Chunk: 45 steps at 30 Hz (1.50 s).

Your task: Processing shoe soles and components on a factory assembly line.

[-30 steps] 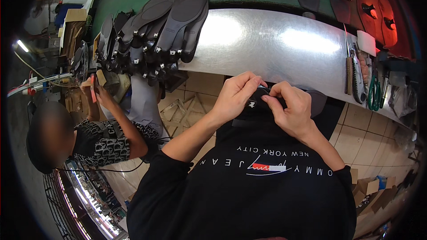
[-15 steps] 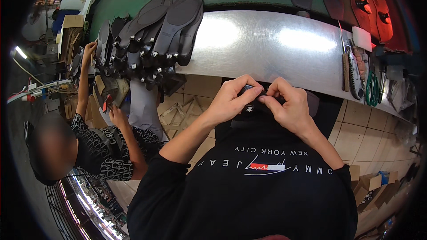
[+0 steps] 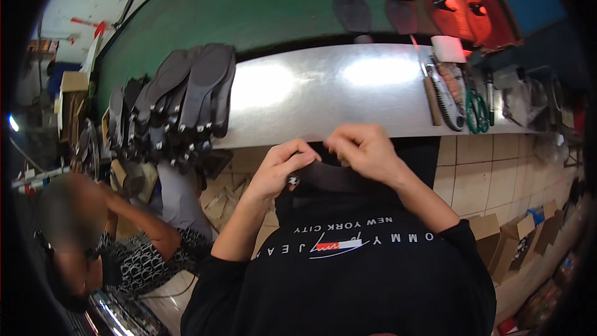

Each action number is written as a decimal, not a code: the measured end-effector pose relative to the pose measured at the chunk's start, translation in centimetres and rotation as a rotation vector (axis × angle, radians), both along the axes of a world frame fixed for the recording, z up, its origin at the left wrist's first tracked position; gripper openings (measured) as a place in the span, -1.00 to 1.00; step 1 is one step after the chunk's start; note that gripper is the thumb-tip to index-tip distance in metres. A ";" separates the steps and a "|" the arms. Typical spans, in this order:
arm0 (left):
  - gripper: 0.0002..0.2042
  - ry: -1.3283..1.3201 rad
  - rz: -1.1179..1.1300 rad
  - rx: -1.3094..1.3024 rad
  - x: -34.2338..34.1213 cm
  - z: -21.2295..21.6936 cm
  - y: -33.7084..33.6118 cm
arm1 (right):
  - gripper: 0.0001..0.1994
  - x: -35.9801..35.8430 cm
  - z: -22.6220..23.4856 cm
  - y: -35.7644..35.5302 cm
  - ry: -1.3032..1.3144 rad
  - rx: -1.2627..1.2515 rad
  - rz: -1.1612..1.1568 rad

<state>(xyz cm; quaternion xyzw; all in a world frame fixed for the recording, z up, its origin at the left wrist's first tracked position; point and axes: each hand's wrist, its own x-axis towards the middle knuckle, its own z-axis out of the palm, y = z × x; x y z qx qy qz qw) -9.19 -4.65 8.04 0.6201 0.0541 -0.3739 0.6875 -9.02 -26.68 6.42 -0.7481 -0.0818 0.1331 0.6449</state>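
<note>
A dark sandal (image 3: 336, 177) with a small shiny ornament at its left end lies crosswise in front of my shirt, below the metal bench edge. My left hand (image 3: 280, 168) grips its left end, thumb and fingers pressed together. Just above the sandal, my right hand (image 3: 367, 152) is closed with curled fingers, slightly blurred. Whatever is between those fingertips, if anything, cannot be made out. Part of the sandal is hidden behind my hands and hard to tell from the black clothing.
A pile of dark sandals (image 3: 193, 93) covers the bench's left end. To the right lie a wooden-handled tool (image 3: 431, 96), a cutter (image 3: 449, 106) and green-handled scissors (image 3: 477, 112). More footwear (image 3: 354, 9) rests on the green surface (image 3: 273, 6). A co-worker (image 3: 143, 236) sits at left; cardboard boxes (image 3: 510, 246) stand at right.
My hands have moved apart from close together, and the sandal's long side now shows between them. The co-worker's arm has dropped from the pile. The whole view has shifted.
</note>
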 end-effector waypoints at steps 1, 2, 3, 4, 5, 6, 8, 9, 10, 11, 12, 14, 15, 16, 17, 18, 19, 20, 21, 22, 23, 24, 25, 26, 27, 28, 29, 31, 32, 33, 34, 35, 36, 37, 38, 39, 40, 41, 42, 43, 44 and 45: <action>-0.83 0.034 0.093 -0.016 -0.1 0.1 0.0 | -0.86 0.8 0.0 -1.0 -0.177 -0.037 -0.186; -0.83 0.026 0.081 -0.029 0.3 -0.2 0.5 | -0.87 1.9 0.0 -2.1 -0.358 -0.074 -0.365; -0.82 0.055 0.256 -0.110 0.5 -0.6 1.3 | -0.87 2.8 0.4 -4.0 -0.485 -0.294 -0.489; -0.81 0.085 0.435 -0.191 0.7 -1.2 2.3 | -0.86 3.6 0.6 -6.1 -0.609 -0.513 -0.607; -0.78 0.098 0.547 -0.334 0.6 -2.5 3.9 | -0.84 4.1 0.2 -7.8 -0.639 -0.641 -0.606; -0.71 0.139 0.640 -0.445 0.6 -2.5 4.6 | -0.79 4.3 -0.4 -9.4 -0.665 -0.771 -0.603; -0.60 0.154 0.699 -0.472 1.3 -1.3 4.0 | -0.76 4.1 -2.3 -10.9 -0.694 -0.924 -0.559; -0.52 0.201 0.735 -0.495 1.7 -2.4 4.2 | -0.73 3.9 -3.0 -11.0 -0.721 -1.072 -0.523; -0.53 0.214 0.791 -0.480 1.9 -3.0 4.0 | -0.69 3.5 -3.5 -10.9 -0.680 -1.106 -0.460; -0.55 0.287 0.818 -0.554 2.0 -3.8 4.2 | -0.67 3.3 -3.8 -11.1 -0.684 -1.026 -0.444; -0.60 0.352 0.803 -0.644 2.3 -5.2 4.2 | -0.64 3.1 -3.7 -11.2 -0.681 -0.965 -0.441; -0.64 0.413 0.859 -0.660 2.3 -5.8 3.3 | -0.58 3.1 -2.4 -10.2 -0.634 -0.856 -0.477; -0.65 0.397 0.880 -0.644 2.0 -5.8 3.2 | -0.55 3.5 -2.8 -10.0 -0.663 -0.876 -0.488; -0.67 0.384 0.896 -0.629 1.8 -5.7 3.4 | -0.55 4.1 -3.4 -9.8 -0.669 -0.862 -0.474; -0.67 0.382 0.901 -0.630 1.7 -5.8 3.6 | -0.56 4.3 -3.9 -9.7 -0.656 -0.920 -0.497; -0.66 0.411 0.886 -0.678 1.7 -5.9 3.9 | -0.56 4.4 -4.2 -9.8 -0.641 -0.981 -0.522; -0.66 0.442 0.868 -0.726 1.7 -6.0 4.0 | -0.56 4.4 -4.1 -10.1 -0.641 -0.983 -0.522; -0.66 0.444 0.863 -0.726 1.9 -5.9 4.0 | -0.57 4.4 -4.0 -10.3 -0.636 -1.015 -0.528; -0.68 0.481 0.905 -0.728 2.0 -5.7 3.8 | -0.58 4.4 -3.9 -10.5 -0.630 -1.049 -0.536; -0.70 0.519 0.946 -0.728 2.1 -5.6 3.6 | -0.58 4.4 -3.8 -10.5 -0.628 -1.054 -0.542; -0.70 0.523 0.933 -0.729 2.2 -5.5 3.6 | -0.59 4.4 -3.7 -10.6 -0.620 -0.985 -0.488; -0.70 0.551 0.952 -0.741 2.2 -5.3 3.7 | -0.60 4.5 -3.6 -10.6 -0.611 -0.917 -0.435; -0.70 0.578 0.970 -0.752 2.3 -5.1 3.6 | -0.60 4.8 -3.4 -10.3 -0.649 -0.892 -0.380; -0.70 0.579 0.962 -0.755 2.3 -4.9 3.2 | -0.60 4.7 -3.3 -9.8 -0.650 -0.898 -0.386; -0.71 0.569 0.978 -0.733 2.4 -4.7 2.7 | -0.60 4.5 -3.1 -9.2 -0.663 -0.878 -0.347; -0.72 0.557 0.995 -0.711 2.5 -4.6 2.1 | -0.60 4.4 -3.0 -8.6 -0.677 -0.858 -0.308; -0.75 0.630 0.953 -0.754 2.8 -4.9 1.8 | -0.66 4.1 -3.2 -8.0 -0.648 -0.815 -0.333; -0.76 0.629 0.916 -0.783 2.5 -5.2 1.2 | -0.68 3.7 -3.6 -7.3 -0.606 -0.846 -0.320; -0.78 0.626 0.871 -0.813 3.0 -5.0 0.6 | -0.71 3.9 -3.7 -7.2 -0.565 -0.881 -0.313; -0.79 0.628 0.882 -0.781 3.2 -4.8 0.0 | -0.77 3.9 -3.5 -7.1 -0.577 -0.766 -0.350; -0.81 0.652 0.934 -0.719 3.0 -4.5 -0.6 | -0.77 3.2 -3.4 -6.6 -0.585 -0.764 -0.354; -0.79 0.635 0.882 -0.770 3.3 -4.9 -0.6 | -0.76 2.7 -2.6 -5.2 -0.539 -0.521 -0.323; -0.77 0.630 0.836 -0.813 3.1 -5.5 -0.5 | -0.75 2.1 -1.9 -3.6 -0.476 -0.281 -0.284; -0.74 0.656 0.830 -0.818 3.1 -5.1 -0.7 | -0.71 1.1 -1.1 -2.3 -0.248 -0.108 -0.184; -0.72 0.688 0.823 -0.824 3.3 -4.8 -1.1 | -0.67 0.1 -0.1 -1.2 -0.017 0.063 -0.087; -0.70 0.640 0.758 -0.861 3.3 -5.0 -1.2 | -0.61 -0.4 0.9 0.3 0.124 0.142 -0.030; -0.70 0.656 0.762 -0.855 2.7 -5.1 -1.6 | -0.55 -0.5 1.5 1.3 0.259 0.221 0.027; -0.71 0.633 0.784 -0.783 2.9 -4.9 -1.9 | -0.55 -0.6 1.1 1.9 0.258 0.221 0.021; -0.72 0.611 0.797 -0.713 3.3 -4.5 -2.5 | -0.52 -0.8 0.2 2.3 0.299 0.284 0.037; -0.73 0.626 0.817 -0.709 3.4 -4.0 -3.3 | -0.50 -0.8 -0.8 2.4 0.338 0.348 0.053; -0.73 0.624 0.811 -0.709 3.3 -4.0 -3.5 | -0.50 -0.7 -1.9 2.4 0.334 0.348 0.048; -0.74 0.642 0.797 -0.767 3.2 -4.1 -3.5 | -0.51 -0.5 -3.2 2.4 0.229 0.305 0.039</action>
